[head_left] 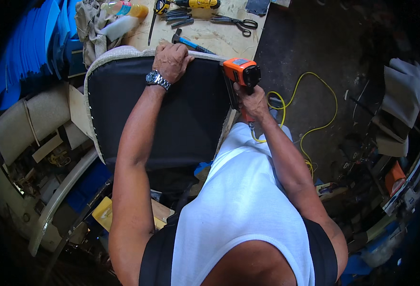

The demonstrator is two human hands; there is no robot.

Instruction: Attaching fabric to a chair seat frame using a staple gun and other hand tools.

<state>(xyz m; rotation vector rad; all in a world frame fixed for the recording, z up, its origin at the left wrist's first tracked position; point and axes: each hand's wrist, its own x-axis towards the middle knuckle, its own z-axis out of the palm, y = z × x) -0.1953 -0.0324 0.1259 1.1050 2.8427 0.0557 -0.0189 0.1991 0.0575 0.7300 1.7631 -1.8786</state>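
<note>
An upholstered panel (191, 114), perhaps a chair seat or back, has a black cloth underside and light woven fabric wrapped over its rim. My left hand (173, 62), with a metal watch (158, 80) on the wrist, grips its far edge, fingers curled over the fabric. Closed around the handle of an orange and black pneumatic staple gun (240, 70) is my right hand (253, 101). The gun's nose meets the panel's right edge; whether it touches is unclear. A yellow air hose (334, 101) runs from the handle's base across the floor.
Beyond the panel, a wooden worktable (233, 43) carries a hammer (191, 43), black scissors (241, 22), a yellow tape measure (161, 6) and a bottle (126, 8). Blue sheets (28, 43) are stacked at the far left. Fabric pieces (400, 105) hang at the right.
</note>
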